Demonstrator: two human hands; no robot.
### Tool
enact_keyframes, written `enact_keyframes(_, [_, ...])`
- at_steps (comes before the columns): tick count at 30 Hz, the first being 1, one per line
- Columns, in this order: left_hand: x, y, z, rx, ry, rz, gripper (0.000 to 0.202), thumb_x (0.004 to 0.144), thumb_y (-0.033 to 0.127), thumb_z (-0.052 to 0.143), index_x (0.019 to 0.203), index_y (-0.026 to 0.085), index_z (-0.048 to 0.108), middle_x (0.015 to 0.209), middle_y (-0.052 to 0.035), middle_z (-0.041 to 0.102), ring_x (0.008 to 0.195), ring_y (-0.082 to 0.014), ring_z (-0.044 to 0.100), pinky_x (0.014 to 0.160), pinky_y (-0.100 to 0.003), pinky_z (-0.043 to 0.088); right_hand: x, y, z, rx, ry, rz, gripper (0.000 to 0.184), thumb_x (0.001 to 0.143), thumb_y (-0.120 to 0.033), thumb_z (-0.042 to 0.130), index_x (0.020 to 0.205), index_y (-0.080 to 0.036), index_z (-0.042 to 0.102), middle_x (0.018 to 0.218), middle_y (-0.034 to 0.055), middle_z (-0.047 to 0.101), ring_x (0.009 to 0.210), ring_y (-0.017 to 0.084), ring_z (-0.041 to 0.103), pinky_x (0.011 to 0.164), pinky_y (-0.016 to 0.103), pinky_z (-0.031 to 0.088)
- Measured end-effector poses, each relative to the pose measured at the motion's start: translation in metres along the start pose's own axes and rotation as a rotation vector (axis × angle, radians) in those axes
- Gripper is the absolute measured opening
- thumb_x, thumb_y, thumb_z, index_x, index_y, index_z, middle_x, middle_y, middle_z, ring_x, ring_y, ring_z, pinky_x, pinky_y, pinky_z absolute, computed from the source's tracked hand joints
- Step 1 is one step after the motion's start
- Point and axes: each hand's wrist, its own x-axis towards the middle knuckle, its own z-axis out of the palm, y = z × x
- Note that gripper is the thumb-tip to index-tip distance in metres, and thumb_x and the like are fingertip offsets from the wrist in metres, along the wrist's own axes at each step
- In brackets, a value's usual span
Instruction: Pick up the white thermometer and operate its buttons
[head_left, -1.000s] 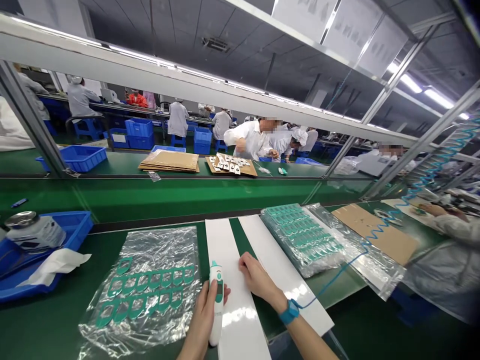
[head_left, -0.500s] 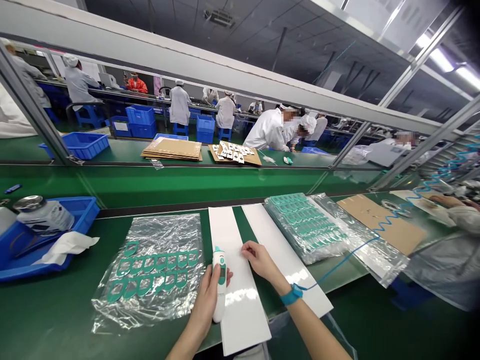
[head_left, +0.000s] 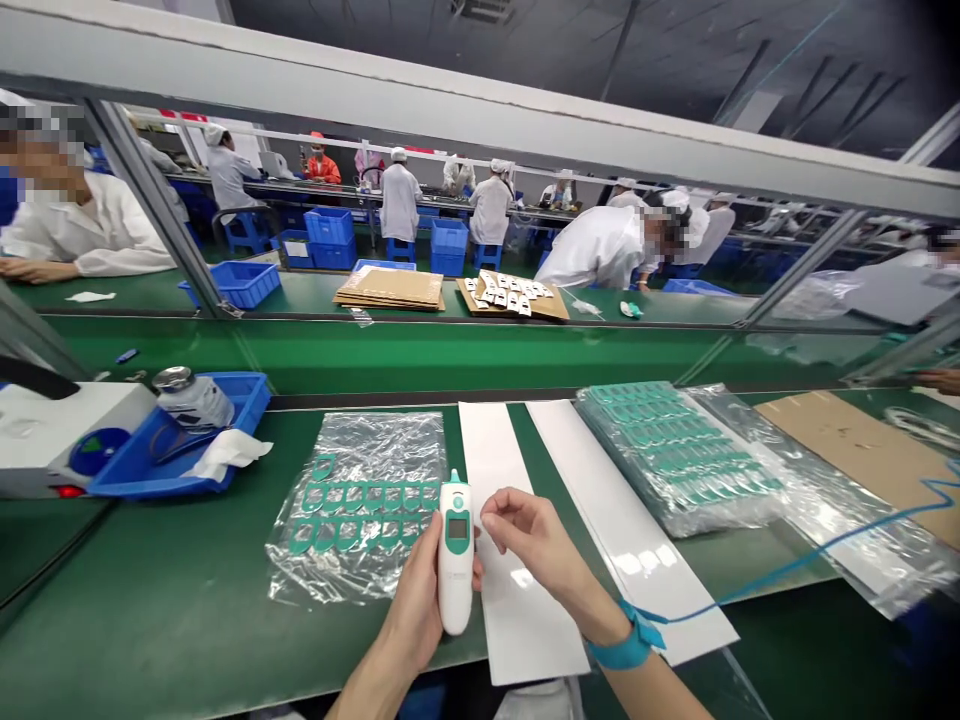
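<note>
My left hand is wrapped round a white thermometer with a teal face plate, held upright over the green bench. My right hand is beside the device's top, thumb and forefinger pinched together on something too small to name. A teal wrist strap with a blue cord sits on my right wrist. Under my hands lies a white glossy strip, with a second strip to its right. Left of the device, a clear bag carries rows of teal frame parts.
A bagged stack of teal parts and brown cardboard lie to the right. At left stand a blue tray with a bottle and cloth, and a white machine. Other people work at benches beyond the green conveyor.
The view swung left and down. My left hand lifted the thermometer and turned its face toward me. My right hand left the white strip and came up beside the device's top.
</note>
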Motion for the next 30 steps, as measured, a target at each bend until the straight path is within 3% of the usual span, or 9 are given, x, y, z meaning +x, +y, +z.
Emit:
enact_keyframes(7, [-0.009,0.001,-0.003,-0.082,0.013,0.043,0.039,0.086,0.049,0.053,0.087,0.013,0.065,0.065,-0.0048,0.065,0.059,-0.014,0.057,0.058,-0.026,0.046,0.002,0.006,0.032,0.089,-0.048,0.063,0.029,0.077,-0.043,0.067,0.075,-0.016,0.055,0.055,-0.004,0.052,0.041,0.011,0.052,0.038,0.022,0.04])
enact_keyframes(20, [-0.015,-0.002,-0.004,-0.105,0.023,0.059,0.037,0.084,0.05,0.055,0.089,0.014,0.064,0.066,-0.002,0.061,0.064,-0.0136,0.056,0.061,-0.026,0.044,-0.004,0.007,0.038,0.032,-0.009,0.038,0.028,0.079,-0.043,0.066,0.074,-0.018,0.054,0.054,-0.0051,0.051,0.04,0.01,0.05,0.036,0.021,0.042])
enact_keyframes(25, [-0.018,0.001,-0.006,-0.025,-0.079,0.125,0.032,0.076,0.022,0.065,0.107,0.017,0.06,0.072,-0.0001,0.06,0.065,-0.0129,0.053,0.063,-0.026,0.043,-0.005,0.008,0.036,0.014,-0.023,0.001,0.024,0.082,-0.04,0.063,0.076,-0.018,0.054,0.053,-0.0051,0.051,0.042,0.01,0.051,0.039,0.021,0.044])
enact_keyframes(30, [-0.02,0.0,-0.011,-0.014,-0.138,0.137,0.034,0.074,0.014,0.059,0.107,0.018,0.059,0.072,-0.0006,0.06,0.067,-0.0137,0.053,0.066,-0.027,0.042,-0.008,0.007,0.035,0.029,-0.049,0.004,0.022,0.084,-0.038,0.062,0.078,-0.019,0.053,0.052,-0.0055,0.051,0.042,0.011,0.051,0.039,0.022,0.045])
